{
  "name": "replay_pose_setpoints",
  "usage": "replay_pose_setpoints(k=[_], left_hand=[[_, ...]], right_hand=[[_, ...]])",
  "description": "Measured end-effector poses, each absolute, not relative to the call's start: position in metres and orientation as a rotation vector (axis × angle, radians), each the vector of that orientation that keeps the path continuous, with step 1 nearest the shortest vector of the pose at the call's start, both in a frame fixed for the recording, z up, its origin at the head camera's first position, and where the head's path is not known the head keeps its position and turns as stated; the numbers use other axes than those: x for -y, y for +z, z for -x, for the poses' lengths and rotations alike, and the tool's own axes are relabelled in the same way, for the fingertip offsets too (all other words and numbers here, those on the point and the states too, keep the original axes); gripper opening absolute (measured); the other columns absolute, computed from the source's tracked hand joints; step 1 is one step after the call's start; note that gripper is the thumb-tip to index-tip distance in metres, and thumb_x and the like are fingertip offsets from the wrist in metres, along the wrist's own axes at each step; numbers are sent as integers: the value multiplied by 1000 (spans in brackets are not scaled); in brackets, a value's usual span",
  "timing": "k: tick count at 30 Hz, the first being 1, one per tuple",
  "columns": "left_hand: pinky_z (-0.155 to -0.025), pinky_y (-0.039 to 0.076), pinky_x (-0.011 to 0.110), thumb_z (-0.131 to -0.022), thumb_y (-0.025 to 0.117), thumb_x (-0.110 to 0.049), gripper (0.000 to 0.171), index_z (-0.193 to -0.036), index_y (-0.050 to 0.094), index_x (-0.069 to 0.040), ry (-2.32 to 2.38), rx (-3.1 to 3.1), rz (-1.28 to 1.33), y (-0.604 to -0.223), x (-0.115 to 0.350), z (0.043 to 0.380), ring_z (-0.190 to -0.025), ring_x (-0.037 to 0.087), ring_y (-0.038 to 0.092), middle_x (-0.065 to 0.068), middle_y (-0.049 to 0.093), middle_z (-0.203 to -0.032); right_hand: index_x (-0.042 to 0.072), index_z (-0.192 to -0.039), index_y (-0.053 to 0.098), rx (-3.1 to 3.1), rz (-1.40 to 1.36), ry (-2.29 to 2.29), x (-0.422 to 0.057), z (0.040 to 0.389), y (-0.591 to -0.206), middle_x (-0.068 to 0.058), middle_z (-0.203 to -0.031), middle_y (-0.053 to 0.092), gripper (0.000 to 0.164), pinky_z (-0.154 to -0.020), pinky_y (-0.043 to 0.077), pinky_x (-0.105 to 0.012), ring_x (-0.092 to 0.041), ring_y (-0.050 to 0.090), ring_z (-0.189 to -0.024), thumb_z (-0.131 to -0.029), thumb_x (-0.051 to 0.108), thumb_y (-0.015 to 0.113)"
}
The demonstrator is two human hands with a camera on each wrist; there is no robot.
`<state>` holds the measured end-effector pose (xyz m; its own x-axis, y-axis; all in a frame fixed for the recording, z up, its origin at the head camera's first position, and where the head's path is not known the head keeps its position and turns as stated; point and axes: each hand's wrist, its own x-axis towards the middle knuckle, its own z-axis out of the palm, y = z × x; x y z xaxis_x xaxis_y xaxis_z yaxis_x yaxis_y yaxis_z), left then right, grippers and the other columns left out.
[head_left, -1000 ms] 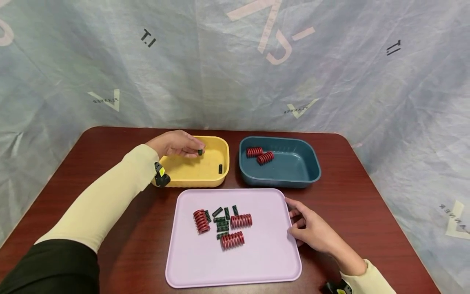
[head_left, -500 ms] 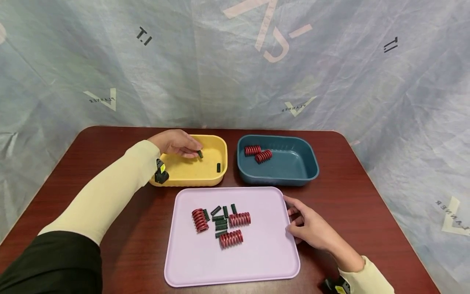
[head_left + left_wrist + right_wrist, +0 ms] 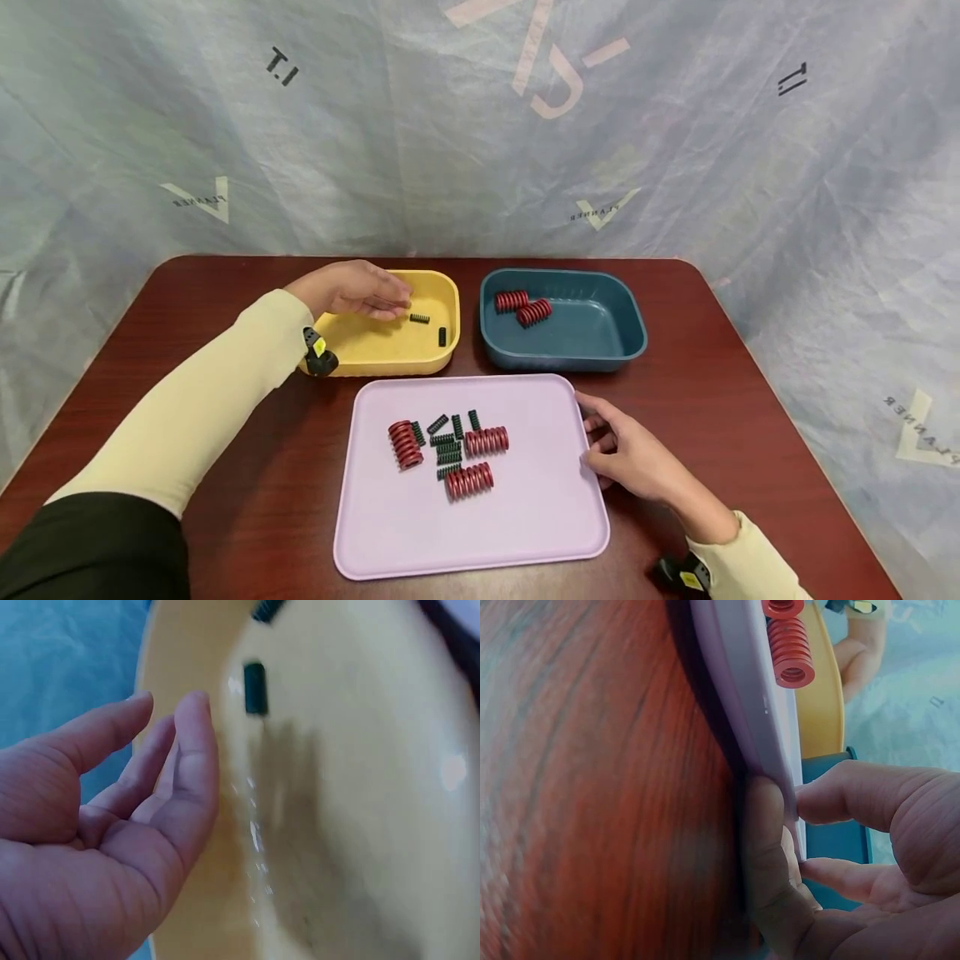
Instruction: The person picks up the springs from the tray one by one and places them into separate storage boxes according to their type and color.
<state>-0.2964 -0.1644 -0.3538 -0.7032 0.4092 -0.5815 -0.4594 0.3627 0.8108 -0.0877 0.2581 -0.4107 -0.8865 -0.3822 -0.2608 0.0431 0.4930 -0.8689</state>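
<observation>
My left hand [image 3: 356, 289] is over the yellow bin [image 3: 405, 367], fingers extended and thumb apart, holding nothing. Just off its fingertips is a small dark green spring [image 3: 419, 318]; a second green spring [image 3: 442, 337] lies near the bin's right wall. With thumb and fingers my right hand [image 3: 637, 458] pinches the right rim of the lilac tray [image 3: 532, 525], as the right wrist view shows closely. On the tray sit several small green springs [image 3: 448, 447], clustered among three thick red springs [image 3: 469, 481].
To the right of the yellow bin stands a dark blue bin [image 3: 562, 363] holding two red springs [image 3: 534, 312]. Everything rests on a reddish-brown wooden table [image 3: 697, 367]. A printed grey cloth [image 3: 480, 167] hangs behind the table's far edge.
The green spring that my left fingers pinched has left them and is in the yellow bin's space, lying crosswise. My right hand keeps its hold on the tray.
</observation>
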Motion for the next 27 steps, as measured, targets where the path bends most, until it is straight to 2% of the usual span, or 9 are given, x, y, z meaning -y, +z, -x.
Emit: replay_pose_setpoints(k=[5, 9, 16, 20, 24, 27], left_hand=[[-104, 53, 42, -104, 63, -9, 51, -150, 46, 7, 1450, -1863, -30, -343, 162, 279, -105, 23, 71, 16, 68, -128], [-101, 55, 42, -105, 60, -9, 49, -149, 46, 8, 1454, -1863, -146, -336, 162, 260, -106, 24, 70, 13, 69, -127], [-91, 60, 35, -103, 61, -7, 47, -146, 49, 10, 1458, -1828, -251, -337, 157, 227, -104, 26, 69, 22, 63, -132], [-87, 60, 32, -102, 63, -8, 46, -144, 52, 8, 1446, -1784, -284, -341, 150, 212, -101, 23, 68, 17, 67, -127], [-83, 61, 31, -101, 66, -9, 45, -142, 55, 6, 1434, -1747, -327, -343, 141, 201, -103, 26, 68, 14, 70, -124], [-85, 61, 34, -99, 68, -10, 44, -139, 58, 4, 1408, -1747, -362, -343, 134, 194, -108, 33, 67, 14, 69, -125]], right_hand=[[4, -160, 30, -2317, 281, -1371, -258, 86, -409, -22, -116, 49, 79, -56, 62, -38, -28, 64, -84, -91, -6, 68], [4, -160, 31, -2319, 275, -1377, -258, 85, -407, -22, -116, 48, 79, -55, 62, -38, -28, 64, -85, -91, -7, 68], [3, -159, 32, -2327, 283, -1382, -258, 84, -405, -22, -117, 48, 78, -56, 62, -38, -26, 64, -85, -91, -8, 67], [2, -159, 31, -2317, 298, -1405, -257, 84, -405, -22, -118, 50, 78, -55, 62, -38, -26, 64, -86, -90, -8, 67], [2, -159, 30, -2311, 300, -1416, -257, 84, -406, -22, -119, 50, 79, -55, 61, -37, -26, 64, -86, -91, -8, 67], [3, -159, 31, -2314, 290, -1414, -257, 83, -406, -22, -118, 50, 79, -55, 61, -37, -26, 64, -86, -90, -8, 68]])
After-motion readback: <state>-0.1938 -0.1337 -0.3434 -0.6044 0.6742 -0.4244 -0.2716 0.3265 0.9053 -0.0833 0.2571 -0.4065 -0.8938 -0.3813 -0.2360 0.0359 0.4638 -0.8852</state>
